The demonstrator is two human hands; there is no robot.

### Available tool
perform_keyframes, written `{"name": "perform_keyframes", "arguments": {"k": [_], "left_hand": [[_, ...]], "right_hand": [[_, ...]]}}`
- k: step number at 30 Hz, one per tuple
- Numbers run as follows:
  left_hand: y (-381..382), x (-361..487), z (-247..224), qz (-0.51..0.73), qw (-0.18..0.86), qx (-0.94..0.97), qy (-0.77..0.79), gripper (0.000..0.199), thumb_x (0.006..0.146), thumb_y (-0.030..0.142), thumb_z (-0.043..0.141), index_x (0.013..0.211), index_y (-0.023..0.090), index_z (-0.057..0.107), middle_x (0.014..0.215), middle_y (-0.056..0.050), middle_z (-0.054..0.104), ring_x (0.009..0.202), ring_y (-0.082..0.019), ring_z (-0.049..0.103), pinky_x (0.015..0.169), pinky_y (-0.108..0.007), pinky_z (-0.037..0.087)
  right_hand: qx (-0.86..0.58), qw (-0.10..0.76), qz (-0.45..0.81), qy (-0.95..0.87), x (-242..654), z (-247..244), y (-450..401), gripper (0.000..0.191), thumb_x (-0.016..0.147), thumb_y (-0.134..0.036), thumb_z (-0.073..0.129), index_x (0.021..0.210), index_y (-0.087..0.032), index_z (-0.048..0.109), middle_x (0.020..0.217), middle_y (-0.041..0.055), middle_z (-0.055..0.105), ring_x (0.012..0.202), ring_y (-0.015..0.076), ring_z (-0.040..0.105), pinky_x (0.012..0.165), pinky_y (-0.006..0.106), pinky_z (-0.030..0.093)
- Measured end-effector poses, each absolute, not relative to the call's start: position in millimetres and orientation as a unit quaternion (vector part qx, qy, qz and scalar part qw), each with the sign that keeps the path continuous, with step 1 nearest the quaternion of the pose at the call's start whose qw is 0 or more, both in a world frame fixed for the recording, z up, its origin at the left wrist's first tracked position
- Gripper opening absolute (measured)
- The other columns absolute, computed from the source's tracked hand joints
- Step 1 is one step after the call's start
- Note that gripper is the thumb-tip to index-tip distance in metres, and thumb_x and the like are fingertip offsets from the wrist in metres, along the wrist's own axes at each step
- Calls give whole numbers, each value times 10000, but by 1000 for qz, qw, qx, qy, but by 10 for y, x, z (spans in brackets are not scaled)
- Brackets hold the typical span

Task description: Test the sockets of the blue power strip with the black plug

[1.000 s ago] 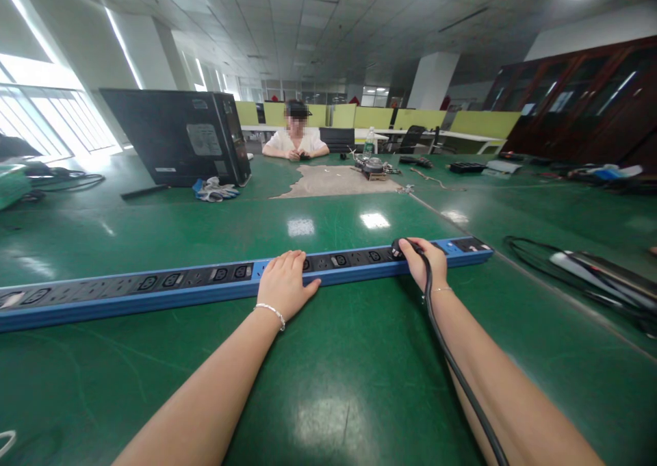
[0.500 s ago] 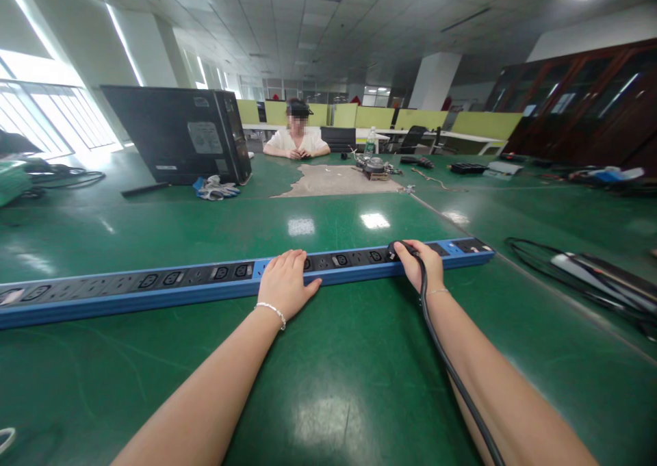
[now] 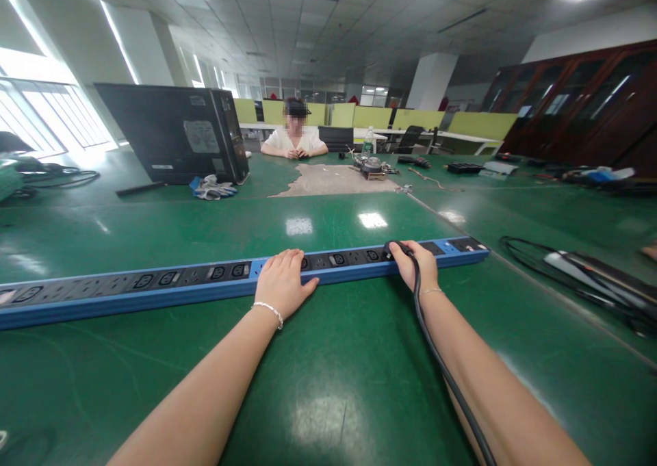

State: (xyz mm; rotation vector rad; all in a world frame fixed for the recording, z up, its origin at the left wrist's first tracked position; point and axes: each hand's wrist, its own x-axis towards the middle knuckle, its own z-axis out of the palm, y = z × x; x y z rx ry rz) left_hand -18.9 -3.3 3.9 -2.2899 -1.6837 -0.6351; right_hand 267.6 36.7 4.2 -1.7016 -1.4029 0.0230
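well in from the tabletop's (image 3: 246,228) far edge, your left hand (image 3: 282,281) lies flat, thumb apart, across the blue power strip (image 3: 205,295) (likely steadying it); your right hand (image 3: 418,264) clamps the black plug (image 3: 389,251), perhaps for control.

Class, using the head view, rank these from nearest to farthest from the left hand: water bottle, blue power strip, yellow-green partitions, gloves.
1. Blue power strip: touching, under the left hand.
2. Gloves: ahead, leftward.
3. Water bottle: farther ahead, rightward.
4. Yellow-green partitions: background, beyond the bottle.
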Motion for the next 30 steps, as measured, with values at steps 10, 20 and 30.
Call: {"name": "perform_keyframes", "arguments": {"k": [10, 20, 30], "left_hand": [[-26, -194, 25, -217, 121, -782, -571, 524, 781, 446, 553, 1201, 135, 517, 1246, -129, 574, 1182, -262, 494, 1018, -390, 359], [-31, -189, 27, -220, 111, -782, -573, 527, 785, 451, 540, 1203, 131, 514, 1258, -141, 563, 1191, -275, 485, 1016, -415, 359], [-30, -186, 37, -218, 108, -780, -577, 520, 778, 440, 544, 1206, 147, 512, 1248, -137, 571, 1190, -273, 488, 1014, -415, 360]], "right_hand": [[-673, 440, -22, -594, 2654, -8, 290, 417, 749, -549, 478, 808, -180, 662, 795, 93, 696, 768, 239, 617, 754, 351, 459], [-619, 449, -49, -643, 2631, -65, 275, 340, 778, -457, 501, 907, -186, 661, 1002, 103, 692, 952, 251, 613, 908, 397, 418], [-624, 458, -57, -631, 2608, -110, 216, 347, 805, -489, 467, 865, -198, 646, 961, 100, 691, 931, 253, 604, 936, 427, 378]]}}
